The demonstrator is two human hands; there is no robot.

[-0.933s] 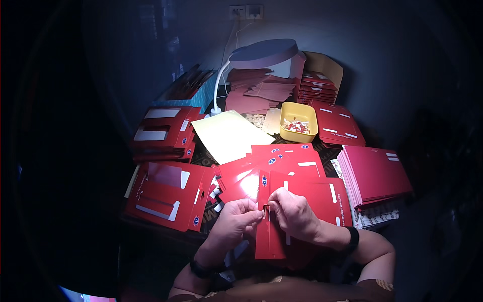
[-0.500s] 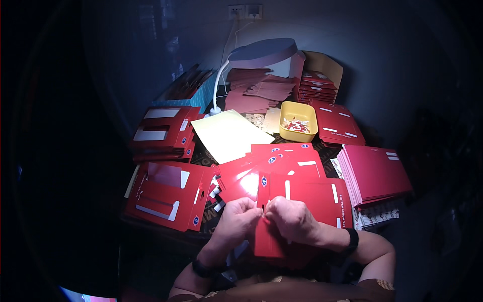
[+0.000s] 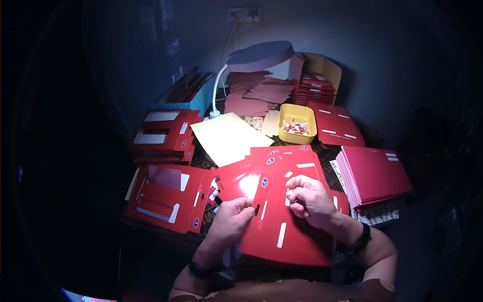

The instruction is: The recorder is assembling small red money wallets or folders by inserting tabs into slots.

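Observation:
A red die-cut backing card [image 3: 302, 246] with white slots and a blue round emblem lies tilted in front of me, on top of other red cards. My left hand [image 3: 232, 221] grips its left edge between thumb and fingers, beside a small dark hanging slot. My right hand [image 3: 313, 202] is raised over the card's right part, its fingers curled into a pinch. Whatever those fingers may hold is hidden or too small to name. Just beyond the hands, more red cards [image 3: 289, 163] overlap under the lamp's glare.
A yellow tub [image 3: 297, 137] holds small red and white bits. Red card stacks [image 3: 171, 194] stand at left, with pink-red ones [image 3: 375, 171] at right. A pale yellow sheet [image 3: 229, 136] lies below the white desk lamp [image 3: 261, 55]. A blue patterned box [image 3: 201, 98] stands far left.
My right hand has moved up and right, away from my left hand and the hanging slot. The red card now shows more of its face, while my left hand stays at its edge.

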